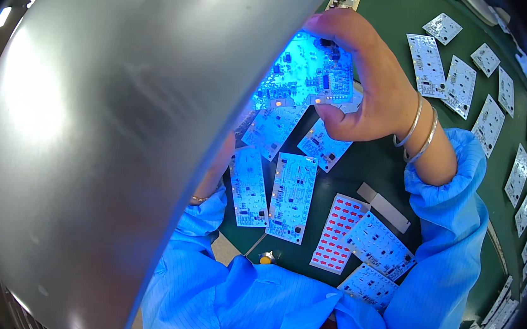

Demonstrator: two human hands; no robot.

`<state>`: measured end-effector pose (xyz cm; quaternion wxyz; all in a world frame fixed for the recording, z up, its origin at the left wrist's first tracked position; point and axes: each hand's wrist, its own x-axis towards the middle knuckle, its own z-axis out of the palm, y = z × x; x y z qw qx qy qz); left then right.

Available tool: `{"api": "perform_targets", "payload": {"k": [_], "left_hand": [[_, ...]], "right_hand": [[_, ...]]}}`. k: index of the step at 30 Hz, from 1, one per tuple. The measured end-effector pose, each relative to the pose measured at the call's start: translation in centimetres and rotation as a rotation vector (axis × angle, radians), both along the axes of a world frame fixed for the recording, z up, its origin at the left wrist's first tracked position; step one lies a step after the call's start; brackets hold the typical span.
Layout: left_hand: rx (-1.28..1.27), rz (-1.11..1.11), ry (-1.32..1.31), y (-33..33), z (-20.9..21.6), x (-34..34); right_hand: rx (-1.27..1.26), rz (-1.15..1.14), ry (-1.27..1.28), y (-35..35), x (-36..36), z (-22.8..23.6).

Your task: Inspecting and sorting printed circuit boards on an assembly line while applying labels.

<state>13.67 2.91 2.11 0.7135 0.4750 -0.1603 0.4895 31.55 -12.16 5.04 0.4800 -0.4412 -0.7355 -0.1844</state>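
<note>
Under blue light, my right hand (373, 80) grips a circuit board (304, 73) by its right edge, fingers above and thumb below. The board is lifted over other boards. A large grey metal dome (103, 117) covers the board's left end. Of my left hand (221, 160) only a part near the wrist shows beside the dome's edge; its fingers are hidden. Below the held board lie several white circuit boards, among them an upright one (292, 196) and a slightly tilted one (250, 188).
A sheet of red arrow stickers (338, 235) lies near my right forearm, beside a pale strip (386, 209) and two overlapping boards (381, 245). More boards (428, 66) are spread across the green table (371, 168) to the right. A small yellow-topped object (266, 259) sits at the near edge.
</note>
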Motion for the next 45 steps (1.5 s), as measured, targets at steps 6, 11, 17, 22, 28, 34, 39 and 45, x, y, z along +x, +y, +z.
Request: {"api": "perform_targets", "payload": {"k": [6, 11, 17, 22, 28, 34, 39, 45], "left_hand": [[0.111, 0.064, 0.076, 0.2, -0.2, -0.2], [0.063, 0.107, 0.064, -0.5, 0.2, -0.1], [-0.006, 0.091, 0.043, -1.0, 0.3, -0.3], [-0.106, 0.413, 0.193, -4.1, 1.2, 1.1], [0.117, 0.317, 0.280, -2.1, -0.2, -0.2], [-0.204, 0.337, 0.136, -3.2, 0.9, 1.1], [-0.177, 0.326, 0.110, -2.4, 0.4, 0.8], [0.051, 0.177, 0.064, -1.7, 0.6, 0.6]], "right_hand": [[-0.041, -0.014, -0.004, -0.1, 0.1, -0.5], [0.002, -0.003, -0.008, 0.0, 0.1, 0.1], [0.025, -0.028, -0.014, 0.1, -0.1, 0.1], [0.024, -0.039, -0.005, 0.0, 0.1, -0.1], [-0.008, -0.043, 0.000, -0.3, 0.0, -0.1], [-0.008, -0.033, 0.008, -0.3, 0.1, 0.0], [-0.012, -0.050, -0.012, -0.7, 0.2, 0.0], [0.026, -0.041, -0.071, -0.4, 0.3, 0.0]]}}
